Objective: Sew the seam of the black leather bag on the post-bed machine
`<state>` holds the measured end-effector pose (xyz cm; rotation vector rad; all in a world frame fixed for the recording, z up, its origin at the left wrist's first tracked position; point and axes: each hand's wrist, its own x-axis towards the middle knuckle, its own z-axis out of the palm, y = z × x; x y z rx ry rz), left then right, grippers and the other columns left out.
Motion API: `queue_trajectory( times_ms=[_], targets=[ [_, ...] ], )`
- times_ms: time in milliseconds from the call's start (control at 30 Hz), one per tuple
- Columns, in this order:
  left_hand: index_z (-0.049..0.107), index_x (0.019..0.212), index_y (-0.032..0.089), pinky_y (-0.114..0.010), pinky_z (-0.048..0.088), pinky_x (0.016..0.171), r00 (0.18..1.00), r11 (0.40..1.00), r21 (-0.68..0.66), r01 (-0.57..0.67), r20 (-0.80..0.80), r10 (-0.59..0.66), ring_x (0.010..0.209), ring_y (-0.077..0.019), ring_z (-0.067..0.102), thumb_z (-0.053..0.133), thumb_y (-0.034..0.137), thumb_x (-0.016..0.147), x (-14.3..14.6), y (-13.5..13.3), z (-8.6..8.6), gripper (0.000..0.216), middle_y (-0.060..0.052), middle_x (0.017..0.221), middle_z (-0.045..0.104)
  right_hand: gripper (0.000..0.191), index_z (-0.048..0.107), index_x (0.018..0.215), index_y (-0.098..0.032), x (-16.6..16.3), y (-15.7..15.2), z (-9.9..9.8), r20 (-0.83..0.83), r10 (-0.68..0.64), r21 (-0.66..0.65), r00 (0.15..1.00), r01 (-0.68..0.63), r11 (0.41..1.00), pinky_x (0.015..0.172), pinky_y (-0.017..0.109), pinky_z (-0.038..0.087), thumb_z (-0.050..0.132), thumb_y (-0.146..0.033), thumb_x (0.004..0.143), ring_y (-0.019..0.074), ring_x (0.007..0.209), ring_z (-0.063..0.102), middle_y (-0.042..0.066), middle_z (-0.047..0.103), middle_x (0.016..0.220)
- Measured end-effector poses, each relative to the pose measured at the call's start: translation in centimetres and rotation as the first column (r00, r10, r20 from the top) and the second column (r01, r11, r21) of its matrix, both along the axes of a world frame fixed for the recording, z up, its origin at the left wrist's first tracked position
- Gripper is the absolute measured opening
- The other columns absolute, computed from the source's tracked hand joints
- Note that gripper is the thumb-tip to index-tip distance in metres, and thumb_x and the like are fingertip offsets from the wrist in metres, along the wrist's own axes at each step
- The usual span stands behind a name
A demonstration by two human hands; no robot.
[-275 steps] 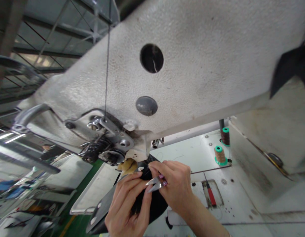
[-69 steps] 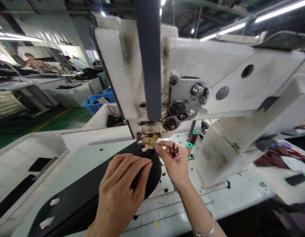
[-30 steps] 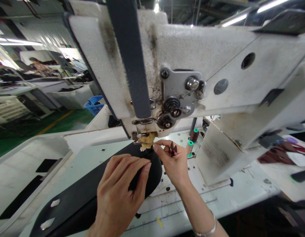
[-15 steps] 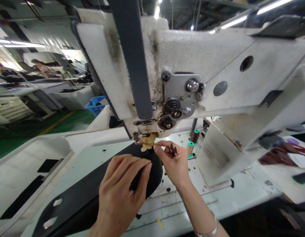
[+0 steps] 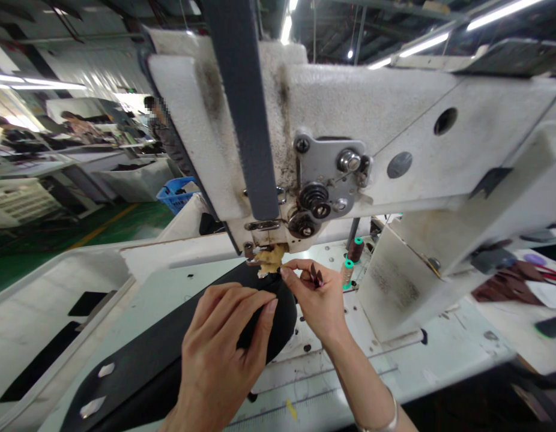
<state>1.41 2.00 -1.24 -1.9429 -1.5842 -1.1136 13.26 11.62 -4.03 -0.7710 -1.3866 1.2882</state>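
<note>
A long black leather-like piece (image 5: 138,354) lies under the sewing machine head (image 5: 269,150), its rounded end by the needle area. My left hand (image 5: 228,348) is closed over the piece, thumb and fingers pinching toward its rounded end. My right hand (image 5: 316,297) has thumb and forefinger pinched at the piece's edge, right beside the presser area. Two dark pointed blades, apparently thread snips (image 5: 316,275), stick out from the curled fingers of that hand. A ragged yellowish wad (image 5: 269,259) covers the presser area and hides the needle.
Two thread spools, one brown (image 5: 356,249) and one beige (image 5: 347,273), stand behind my right hand. A white bin (image 5: 26,336) with black pieces is at left. A blue basket (image 5: 176,195) sits beyond. Brown material (image 5: 507,282) lies at right. A co-worker (image 5: 158,126) stands in the background.
Both hands and the black piece stay almost in place. The view has shifted slightly, and a person now shows behind the machine at left.
</note>
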Motion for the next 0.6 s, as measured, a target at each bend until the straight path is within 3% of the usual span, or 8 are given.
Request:
queue_trajectory(
  times_ms=[600],
  targets=[
    [0.065,0.094,0.020,-0.036,0.050,0.086,1.000,1.000,0.016,0.013,-0.008,-0.013,0.085,-0.0165,0.058,0.070,0.004,0.080,0.08,-0.03,0.14,0.021,-0.002,0.087,0.068,0.018,0.075,0.085,-0.015,-0.02,0.13,0.16,0.015,-0.002,0.015,1.000,0.001,1.000,0.045,0.024,0.014,0.068,-0.031,0.084,0.0065,0.048,0.022,-0.009,0.028,0.052]
  ],
)
